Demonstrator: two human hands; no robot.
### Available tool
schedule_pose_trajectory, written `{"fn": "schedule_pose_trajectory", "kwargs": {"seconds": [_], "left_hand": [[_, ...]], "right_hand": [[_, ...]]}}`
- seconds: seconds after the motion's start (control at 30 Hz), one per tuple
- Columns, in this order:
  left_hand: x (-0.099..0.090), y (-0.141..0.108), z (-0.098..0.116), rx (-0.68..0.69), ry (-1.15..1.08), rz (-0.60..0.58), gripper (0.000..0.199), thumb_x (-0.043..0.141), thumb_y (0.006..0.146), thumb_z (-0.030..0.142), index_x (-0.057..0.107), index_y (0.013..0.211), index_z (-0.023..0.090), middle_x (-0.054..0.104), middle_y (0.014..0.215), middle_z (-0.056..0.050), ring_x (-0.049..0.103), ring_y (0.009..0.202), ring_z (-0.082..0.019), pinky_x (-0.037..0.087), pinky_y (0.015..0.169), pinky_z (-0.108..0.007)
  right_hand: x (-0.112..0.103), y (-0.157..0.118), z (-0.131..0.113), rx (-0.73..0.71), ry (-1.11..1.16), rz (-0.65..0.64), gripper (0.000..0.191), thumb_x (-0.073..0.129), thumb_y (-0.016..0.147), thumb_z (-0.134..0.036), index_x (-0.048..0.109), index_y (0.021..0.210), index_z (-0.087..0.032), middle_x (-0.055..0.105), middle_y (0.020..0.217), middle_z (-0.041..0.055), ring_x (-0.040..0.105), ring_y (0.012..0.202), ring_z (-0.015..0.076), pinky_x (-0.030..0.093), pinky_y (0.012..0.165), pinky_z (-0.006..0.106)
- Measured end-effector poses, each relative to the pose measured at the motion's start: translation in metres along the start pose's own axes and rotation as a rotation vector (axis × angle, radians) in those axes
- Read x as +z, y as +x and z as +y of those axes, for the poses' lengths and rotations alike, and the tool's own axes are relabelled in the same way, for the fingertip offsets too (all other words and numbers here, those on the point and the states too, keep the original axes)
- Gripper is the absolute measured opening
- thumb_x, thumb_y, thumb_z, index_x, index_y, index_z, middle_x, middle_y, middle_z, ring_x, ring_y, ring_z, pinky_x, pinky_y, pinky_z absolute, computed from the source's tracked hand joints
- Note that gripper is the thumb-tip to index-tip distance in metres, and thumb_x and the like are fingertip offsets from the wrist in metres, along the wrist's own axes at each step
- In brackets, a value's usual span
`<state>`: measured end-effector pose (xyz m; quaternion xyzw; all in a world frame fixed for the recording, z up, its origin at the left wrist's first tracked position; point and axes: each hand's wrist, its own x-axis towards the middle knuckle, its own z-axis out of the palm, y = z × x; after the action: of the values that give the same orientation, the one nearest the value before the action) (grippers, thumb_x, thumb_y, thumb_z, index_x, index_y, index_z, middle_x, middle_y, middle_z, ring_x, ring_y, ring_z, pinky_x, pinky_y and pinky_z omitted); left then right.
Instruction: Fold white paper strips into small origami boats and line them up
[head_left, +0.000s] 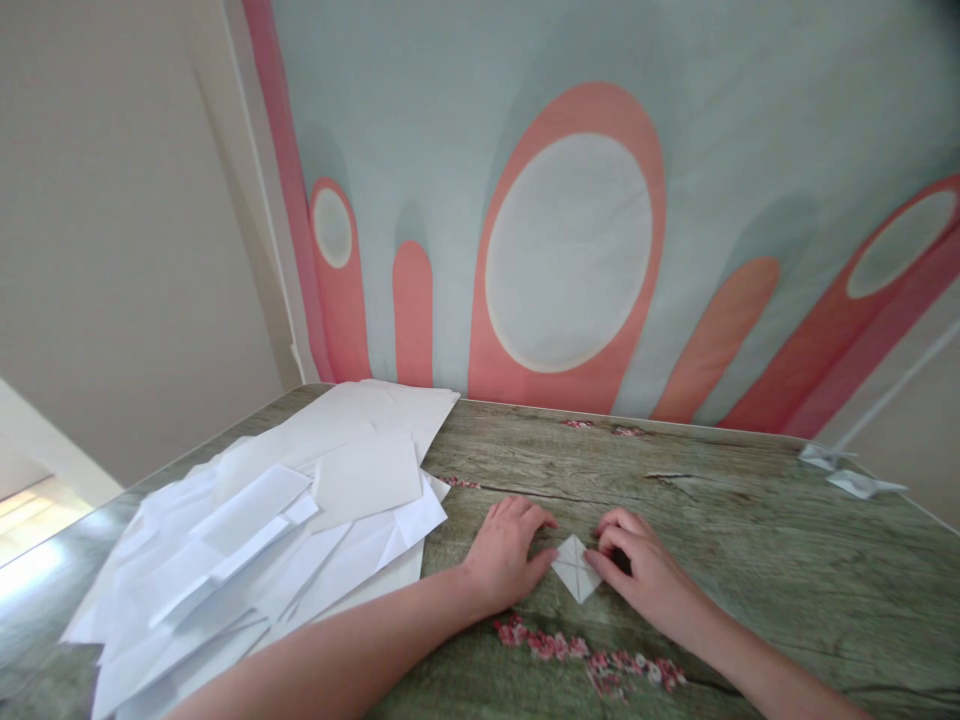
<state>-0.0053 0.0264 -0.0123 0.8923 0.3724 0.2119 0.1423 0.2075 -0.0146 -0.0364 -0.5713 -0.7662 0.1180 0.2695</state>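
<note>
A small white folded paper square (576, 570) with creases crossing its middle lies on the table, turned like a diamond. At its left corner rests the thumb tip of my left hand (510, 555); the fingers curve above, apart from the thumb. My right hand (634, 560) is bent at the opposite side, its thumb on the paper's right corner and its index finger curled close by. The undersides of the fingers are hidden.
A big loose pile of white paper sheets (367, 420) covers the table's left side, some folded. Two small folded white paper pieces (862, 485) lie at the far right edge. The wood-patterned tabletop (735, 520) has printed pink blossoms. Behind it hangs a patterned backdrop (420, 130).
</note>
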Motion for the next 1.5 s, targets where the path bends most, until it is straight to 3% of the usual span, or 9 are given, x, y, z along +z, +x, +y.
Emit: {"fn": "schedule_pose_trajectory", "kwargs": {"seconds": [0.1, 0.43, 0.73, 0.93, 1.1, 1.5], "left_hand": [[-0.002, -0.001, 0.002, 0.083, 0.027, -0.017, 0.036, 0.057, 0.082, 0.025, 0.052, 0.118, 0.029, 0.053, 0.105, -0.003, 0.046, 0.099, -0.02, 0.038, 0.087, -0.036], [0.004, -0.001, 0.001, 0.174, 0.121, -0.046, 0.028, 0.053, 0.085, 0.023, 0.062, 0.108, 0.036, 0.052, 0.112, -0.001, 0.04, 0.11, -0.021, 0.032, 0.095, -0.039], [-0.01, -0.005, 0.014, 0.297, 0.251, -0.102, 0.037, 0.054, 0.079, 0.024, 0.056, 0.116, 0.027, 0.05, 0.119, -0.004, 0.032, 0.12, -0.027, 0.021, 0.104, -0.045], [-0.013, -0.007, 0.022, 0.377, 0.342, -0.143, 0.038, 0.048, 0.083, 0.028, 0.051, 0.118, 0.014, 0.057, 0.111, -0.008, 0.038, 0.117, -0.024, 0.013, 0.109, -0.041], [-0.012, -0.007, 0.025, 0.396, 0.377, -0.125, 0.036, 0.046, 0.087, 0.036, 0.053, 0.115, 0.014, 0.058, 0.11, -0.008, 0.04, 0.115, -0.022, 0.014, 0.109, -0.04], [-0.012, -0.006, 0.026, 0.448, 0.387, -0.171, 0.033, 0.046, 0.088, 0.034, 0.052, 0.115, 0.015, 0.06, 0.106, -0.006, 0.04, 0.116, -0.022, 0.013, 0.109, -0.041]], "right_hand": [[-0.001, 0.0, -0.001, 0.002, -0.005, -0.001, 0.019, 0.052, 0.083, -0.028, 0.05, 0.066, -0.02, 0.053, 0.087, 0.0039, 0.051, 0.085, 0.0192, 0.041, 0.075, 0.034], [0.0, -0.001, 0.0, -0.021, -0.02, 0.004, 0.019, 0.052, 0.083, -0.029, 0.051, 0.067, -0.02, 0.053, 0.088, 0.0039, 0.051, 0.085, 0.0192, 0.042, 0.074, 0.034], [0.0, 0.0, -0.001, -0.039, -0.024, 0.024, 0.018, 0.053, 0.082, -0.028, 0.051, 0.066, -0.02, 0.054, 0.086, 0.0036, 0.051, 0.083, 0.0188, 0.042, 0.073, 0.033], [0.001, 0.0, 0.0, -0.046, -0.037, 0.023, 0.017, 0.054, 0.081, -0.025, 0.051, 0.066, -0.02, 0.054, 0.085, 0.0033, 0.051, 0.083, 0.0185, 0.043, 0.073, 0.033], [0.002, 0.001, 0.002, -0.065, -0.061, 0.046, 0.016, 0.055, 0.081, -0.025, 0.052, 0.067, -0.02, 0.054, 0.084, 0.0038, 0.052, 0.082, 0.0189, 0.044, 0.073, 0.034], [-0.007, -0.002, -0.008, -0.056, -0.047, 0.016, 0.014, 0.046, 0.087, -0.023, 0.051, 0.074, -0.02, 0.055, 0.087, 0.0046, 0.052, 0.084, 0.0196, 0.043, 0.075, 0.035]]}}
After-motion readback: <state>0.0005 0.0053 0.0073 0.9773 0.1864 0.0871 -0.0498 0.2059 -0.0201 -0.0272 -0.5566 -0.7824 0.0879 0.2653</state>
